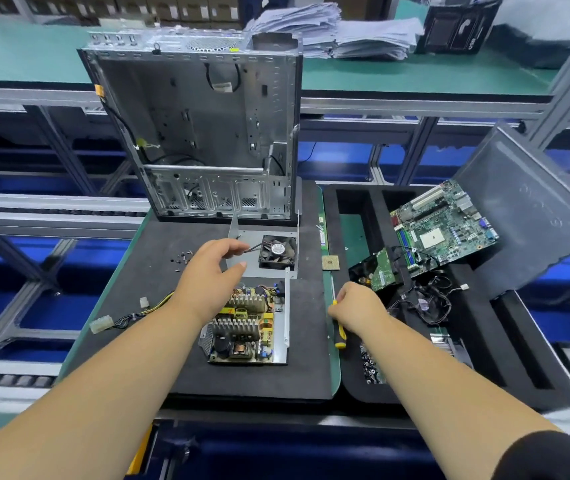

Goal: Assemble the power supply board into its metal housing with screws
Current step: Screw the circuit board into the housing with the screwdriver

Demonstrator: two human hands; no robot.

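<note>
Open computer case (204, 133): stands upright at the far edge of my black foam mat (159, 358), its bare interior facing me. Black foam tray (477, 341), to the right of the mat: holds a green motherboard (444, 226) leaning tilted against a grey panel (536, 209), with a tangle of black cables (428, 303) below it. Power supply board (242, 327): lies in its metal housing (285, 320) near the mat's middle, heat sinks up, its wire harness (120, 317) trailing left. Housing cover (262, 252) with black fan (277, 252): lies just beyond the board. My left hand (207, 271): hovers above the board and cover, fingers loosely spread, holding nothing. My right hand (356, 310): fingers curled round a yellow-and-black screwdriver (338, 327) at the mat's right edge. Loose screws (181, 259): scattered on the mat, left of the cover.
</note>
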